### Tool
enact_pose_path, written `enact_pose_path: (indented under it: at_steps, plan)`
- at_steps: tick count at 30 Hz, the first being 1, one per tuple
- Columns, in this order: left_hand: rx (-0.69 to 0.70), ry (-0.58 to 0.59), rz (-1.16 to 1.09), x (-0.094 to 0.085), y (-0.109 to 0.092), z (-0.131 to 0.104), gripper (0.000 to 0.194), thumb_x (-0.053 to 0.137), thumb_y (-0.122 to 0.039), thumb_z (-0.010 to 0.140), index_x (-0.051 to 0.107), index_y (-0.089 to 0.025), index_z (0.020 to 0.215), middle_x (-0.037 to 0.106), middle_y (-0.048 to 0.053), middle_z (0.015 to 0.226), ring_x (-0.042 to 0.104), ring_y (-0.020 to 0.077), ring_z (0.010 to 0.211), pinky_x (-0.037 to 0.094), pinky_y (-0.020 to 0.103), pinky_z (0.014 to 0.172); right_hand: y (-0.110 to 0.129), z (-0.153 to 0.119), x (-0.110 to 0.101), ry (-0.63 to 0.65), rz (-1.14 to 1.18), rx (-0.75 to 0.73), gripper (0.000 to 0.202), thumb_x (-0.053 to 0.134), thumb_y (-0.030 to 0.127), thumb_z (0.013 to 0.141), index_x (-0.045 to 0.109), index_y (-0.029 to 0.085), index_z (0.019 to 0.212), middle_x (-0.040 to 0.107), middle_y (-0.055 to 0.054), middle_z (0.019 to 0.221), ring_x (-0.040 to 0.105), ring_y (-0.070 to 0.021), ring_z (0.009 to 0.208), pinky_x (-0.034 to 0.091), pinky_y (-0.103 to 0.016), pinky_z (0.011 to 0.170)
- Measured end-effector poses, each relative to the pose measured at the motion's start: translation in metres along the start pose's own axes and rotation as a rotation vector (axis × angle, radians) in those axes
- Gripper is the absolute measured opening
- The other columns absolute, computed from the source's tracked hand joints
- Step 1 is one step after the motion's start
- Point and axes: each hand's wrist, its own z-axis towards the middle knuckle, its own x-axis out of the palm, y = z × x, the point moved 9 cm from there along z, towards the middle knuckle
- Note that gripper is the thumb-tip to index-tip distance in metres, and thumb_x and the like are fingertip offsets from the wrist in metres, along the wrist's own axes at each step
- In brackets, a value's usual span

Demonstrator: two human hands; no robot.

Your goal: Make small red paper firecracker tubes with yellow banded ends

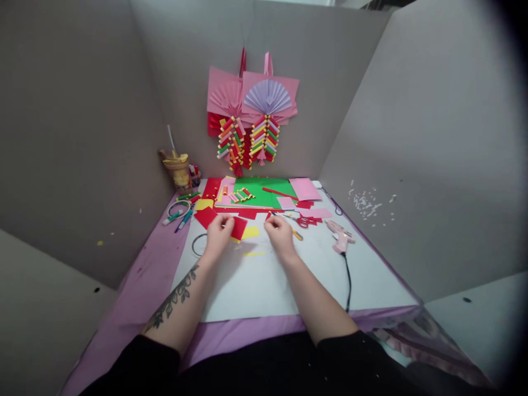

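My left hand [219, 234] is closed in a pinch on a piece of red paper [238, 228], which tilts above the white table sheet with a bit of yellow along its lower edge. To the right of it, my right hand [281, 234] is closed too, thumb and fingertips pressed together. What lies between those fingertips is too small to make out. Between the hands rest a yellow paper piece [251, 232] and, closer to me, a thin yellow strip [253, 254]. Red-handled scissors [302, 222] lie just beyond my right hand.
A pink glue gun [341, 236] with a black cord lies at right. Green paper [264, 190] bears several small paper rolls [242, 194]. Tape rolls and markers [185, 220] are at left, near a brush pot [179, 170]. Paper fan decorations [267, 98] hang on the back wall.
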Motion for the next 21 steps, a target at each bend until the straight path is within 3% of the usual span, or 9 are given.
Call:
enact_pose_path:
  at_steps: [3, 6, 8, 13, 16, 19, 21]
  plan:
    - [-0.194, -0.21, -0.307, -0.025, 0.033, 0.013, 0.02, 0.059, -0.034, 0.069, 0.057, -0.017, 0.078, 0.059, -0.002, 0.069, 0.054, 0.0104, 0.062, 0.042, 0.021, 0.059, -0.033, 0.018, -0.036, -0.095, -0.114, 0.107, 0.013, 0.048, 0.024, 0.068, 0.049, 0.02, 0.056, 0.048, 0.001, 0.058, 0.046, -0.016, 0.062, 0.039, -0.028, 0.061]
    - [-0.332, -0.239, -0.499, -0.024, 0.054, 0.017, 0.023, 0.062, -0.033, 0.062, 0.055, -0.016, 0.076, 0.057, -0.003, 0.067, 0.053, 0.0091, 0.057, 0.04, 0.019, 0.052, -0.053, 0.029, -0.056, -0.082, -0.346, 0.147, 0.015, 0.053, 0.027, 0.068, 0.048, 0.02, 0.056, 0.051, -0.003, 0.063, 0.048, -0.0197, 0.068, 0.04, -0.032, 0.066]
    - [-0.407, -0.214, -0.53, -0.018, 0.059, 0.015, 0.024, 0.063, -0.032, 0.06, 0.054, -0.017, 0.075, 0.057, -0.003, 0.066, 0.052, 0.0088, 0.054, 0.035, 0.017, 0.046, -0.051, 0.03, -0.063, -0.129, -0.482, 0.108, 0.006, 0.052, 0.023, 0.069, 0.054, 0.018, 0.067, 0.057, -0.008, 0.077, 0.05, -0.0241, 0.081, 0.04, -0.036, 0.074]
    - [-0.451, -0.207, -0.499, -0.015, 0.057, 0.01, 0.021, 0.062, -0.03, 0.06, 0.055, -0.016, 0.075, 0.056, -0.003, 0.063, 0.05, 0.0082, 0.05, 0.026, 0.016, 0.04, -0.034, 0.016, -0.038, -0.037, -0.608, 0.002, 0.03, 0.051, 0.025, 0.075, 0.057, 0.014, 0.103, 0.058, -0.018, 0.106, 0.042, -0.0329, 0.109, 0.033, -0.049, 0.089]
    - [-0.443, -0.214, -0.526, -0.016, 0.055, 0.01, 0.02, 0.062, -0.029, 0.059, 0.055, -0.016, 0.073, 0.055, -0.004, 0.061, 0.049, 0.0075, 0.048, 0.025, 0.016, 0.04, -0.019, 0.008, -0.026, -0.017, -0.622, -0.077, 0.038, 0.051, 0.018, 0.074, 0.055, 0.014, 0.111, 0.05, -0.019, 0.123, 0.033, -0.0344, 0.121, 0.028, -0.052, 0.094]
    - [-0.445, -0.207, -0.551, -0.016, 0.054, 0.01, 0.02, 0.062, -0.029, 0.059, 0.054, -0.016, 0.072, 0.054, -0.004, 0.059, 0.05, 0.0078, 0.049, 0.028, 0.016, 0.041, -0.012, 0.004, -0.007, 0.154, -0.517, -0.153, 0.033, 0.039, 0.009, 0.077, 0.062, 0.016, 0.1, 0.061, -0.013, 0.106, 0.049, -0.0256, 0.105, 0.035, -0.041, 0.092]
    - [-0.453, -0.206, -0.538, -0.016, 0.054, 0.01, 0.019, 0.062, -0.029, 0.06, 0.054, -0.016, 0.072, 0.053, -0.004, 0.058, 0.048, 0.0075, 0.048, 0.026, 0.016, 0.04, -0.018, 0.003, -0.001, 0.211, -0.525, -0.112, 0.033, 0.037, 0.016, 0.082, 0.061, 0.015, 0.105, 0.063, -0.013, 0.103, 0.052, -0.0258, 0.101, 0.037, -0.04, 0.09]
